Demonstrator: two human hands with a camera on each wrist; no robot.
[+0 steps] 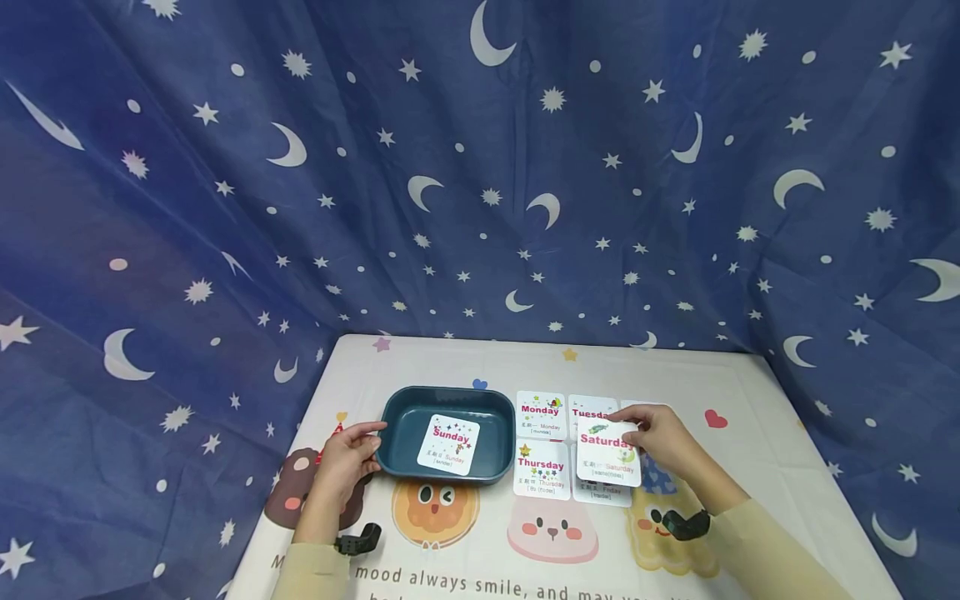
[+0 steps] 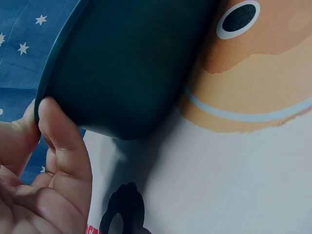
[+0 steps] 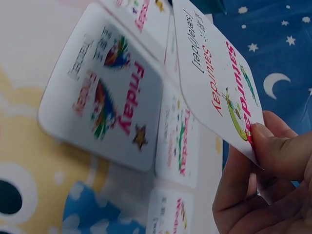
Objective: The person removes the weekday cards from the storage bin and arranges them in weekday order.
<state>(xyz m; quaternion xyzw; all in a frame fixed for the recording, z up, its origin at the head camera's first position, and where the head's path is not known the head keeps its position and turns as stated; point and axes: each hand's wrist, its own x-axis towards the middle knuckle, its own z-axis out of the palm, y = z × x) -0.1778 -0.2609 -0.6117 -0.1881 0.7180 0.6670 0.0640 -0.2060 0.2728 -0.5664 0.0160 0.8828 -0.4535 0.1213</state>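
My left hand [image 1: 345, 462] pinches the left rim of a dark teal tray [image 1: 401, 437], thumb on one side of the edge and fingers on the other in the left wrist view. A white Sunday card [image 1: 448, 446] lies face up inside the tray. Between thumb and fingers, my right hand [image 1: 663, 437] holds the Saturday card [image 1: 609, 458] by its edge, tilted above the other cards. Below it the Friday card [image 3: 102, 92] is partly covered in the head view. Monday [image 1: 541, 427], Thursday [image 1: 542, 483], Tuesday [image 1: 588, 403] and Wednesday [image 3: 170, 214] cards lie around it in rows.
The table carries a pale cloth [image 1: 442, 575] printed with cartoon faces, hearts and lettering. Behind and beside it hangs a blue curtain [image 1: 480, 250] with moons and stars. The cards lie close against the tray's right side.
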